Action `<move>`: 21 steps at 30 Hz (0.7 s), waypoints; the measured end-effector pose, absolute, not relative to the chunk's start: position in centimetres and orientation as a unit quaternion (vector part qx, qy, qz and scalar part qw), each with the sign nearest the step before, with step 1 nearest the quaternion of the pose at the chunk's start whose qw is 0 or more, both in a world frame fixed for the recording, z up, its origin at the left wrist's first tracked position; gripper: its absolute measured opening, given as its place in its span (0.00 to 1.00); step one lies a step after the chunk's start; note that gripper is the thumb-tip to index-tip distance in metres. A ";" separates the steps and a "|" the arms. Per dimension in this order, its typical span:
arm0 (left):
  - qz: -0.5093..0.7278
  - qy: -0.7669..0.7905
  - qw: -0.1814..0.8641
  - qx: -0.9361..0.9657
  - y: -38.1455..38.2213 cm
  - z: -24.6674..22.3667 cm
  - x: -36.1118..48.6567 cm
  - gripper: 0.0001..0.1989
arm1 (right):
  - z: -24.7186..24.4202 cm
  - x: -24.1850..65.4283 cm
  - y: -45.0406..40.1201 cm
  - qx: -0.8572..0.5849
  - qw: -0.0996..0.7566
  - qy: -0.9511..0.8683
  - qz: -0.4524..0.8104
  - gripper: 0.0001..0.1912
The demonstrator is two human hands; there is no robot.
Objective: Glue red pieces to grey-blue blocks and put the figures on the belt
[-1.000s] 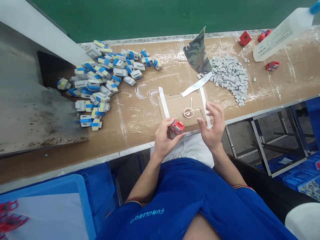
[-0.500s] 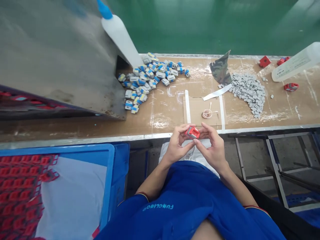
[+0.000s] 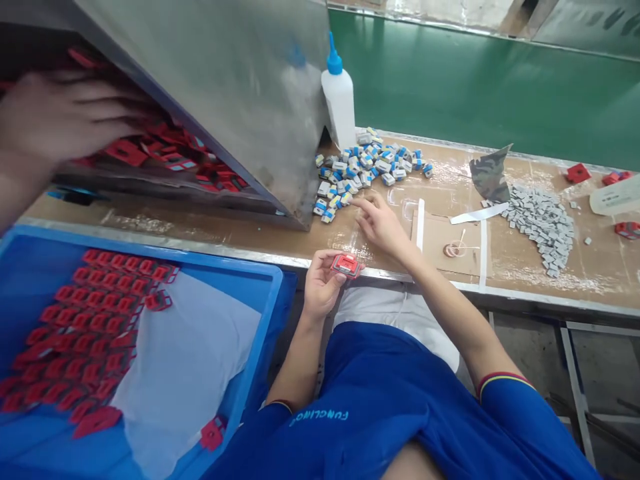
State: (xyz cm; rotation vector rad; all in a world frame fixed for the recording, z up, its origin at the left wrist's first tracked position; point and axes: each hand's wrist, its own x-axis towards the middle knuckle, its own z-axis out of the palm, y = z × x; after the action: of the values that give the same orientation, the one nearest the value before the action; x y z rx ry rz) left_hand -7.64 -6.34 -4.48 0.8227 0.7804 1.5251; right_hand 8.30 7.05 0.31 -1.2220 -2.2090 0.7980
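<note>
My left hand [image 3: 323,285] is closed on a small red plastic housing [image 3: 346,265] with a dark grey edge, just over the table's front edge. My right hand [image 3: 381,223] reaches over the table to the near edge of a pile of small grey blocks [image 3: 353,167] with blue and yellow bands. Its fingers are apart, with the fingertips at a block [image 3: 346,199] on that edge; I cannot tell whether they touch it. More red housings [image 3: 107,283] stand in rows in a blue tray [image 3: 273,280] at the left, partly beside a white sheet [image 3: 185,347].
Another person's hand [image 3: 65,120] reaches into a metal bin [image 3: 250,100] of red parts. A white bottle [image 3: 340,100] with a blue nozzle stands behind the pile. To the right lie a cardboard piece [image 3: 435,233], cotton swabs in a small ring [image 3: 454,249] and small grey tiles [image 3: 543,223].
My right hand has let go of the red housing and moved forward left to the block pile. My left hand keeps the housing. The view has swung left, bringing another person's hand into sight.
</note>
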 end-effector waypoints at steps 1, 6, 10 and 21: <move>0.656 0.329 0.580 0.352 -6.3 -4.3 -7.9 0.25 | 0.1 7.1 8.2 -0.455 0.215 -0.821 0.269 0.25; 0.659 0.296 0.582 0.374 -5.9 -3.8 -8.2 0.26 | -1.0 3.9 10.6 -0.483 0.128 -0.847 0.182 0.24; 0.641 0.298 0.593 0.385 -5.4 -3.8 -8.1 0.27 | -1.8 4.8 11.0 -0.501 0.129 -0.845 0.136 0.17; 0.633 0.301 0.599 0.388 -3.7 -3.0 -6.7 0.28 | -1.4 3.9 13.4 -0.508 0.142 -0.842 0.112 0.12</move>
State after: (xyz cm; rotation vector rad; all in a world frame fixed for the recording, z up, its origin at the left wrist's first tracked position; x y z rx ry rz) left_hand -6.74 -3.73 -3.02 0.8992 0.6984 1.4672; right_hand 3.87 13.45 -1.40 -1.4661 -2.4297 0.3223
